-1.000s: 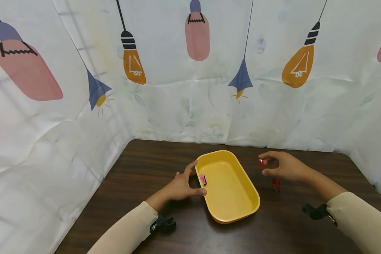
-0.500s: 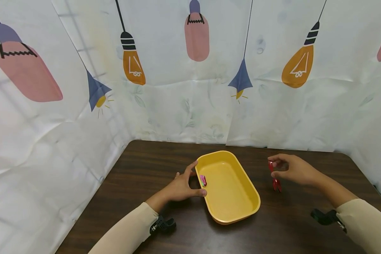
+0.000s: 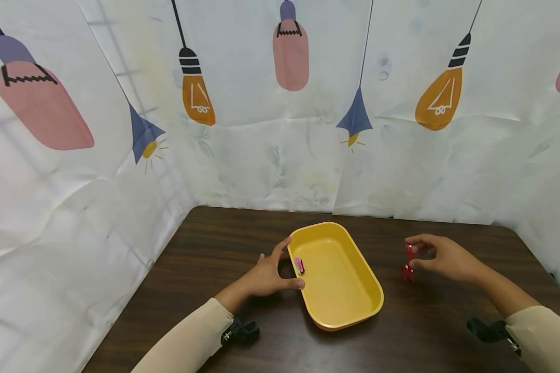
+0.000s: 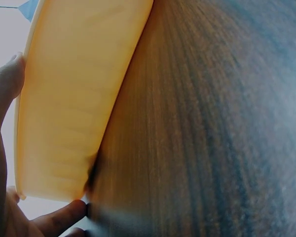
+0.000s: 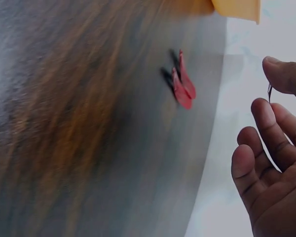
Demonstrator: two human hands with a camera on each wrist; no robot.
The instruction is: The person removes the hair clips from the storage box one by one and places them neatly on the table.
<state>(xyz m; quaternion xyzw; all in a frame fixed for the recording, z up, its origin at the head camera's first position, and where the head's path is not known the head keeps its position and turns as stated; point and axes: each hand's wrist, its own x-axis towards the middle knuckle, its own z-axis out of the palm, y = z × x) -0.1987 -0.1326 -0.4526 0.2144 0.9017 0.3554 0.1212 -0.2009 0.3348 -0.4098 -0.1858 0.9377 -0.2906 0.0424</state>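
My left hand (image 3: 266, 275) holds the left side of a yellow tray (image 3: 375, 306), its thumb over the rim and its other fingers along the outer wall. In the left wrist view the fingers (image 4: 64, 217) reach the tray's lower corner. Inside the tray, against the left wall, lie small pink, green and dark hair clips (image 3: 299, 265). My right hand (image 3: 448, 257) pinches a red hair clip (image 3: 409, 252) between thumb and forefinger, seen edge-on in the right wrist view. Just below it, two red hair clips (image 5: 181, 96) lie side by side on the table.
The dark wood table (image 3: 224, 233) ends at a white curtain (image 3: 261, 166) printed with lamps and bulbs, behind and to the left. A black wrist mount (image 3: 240, 331) is on the left forearm, and another (image 3: 487, 330) on the right.
My right hand has moved right and slightly down, away from the tray, carrying the red hair clip over the two on the table. The left hand and tray stay in place.
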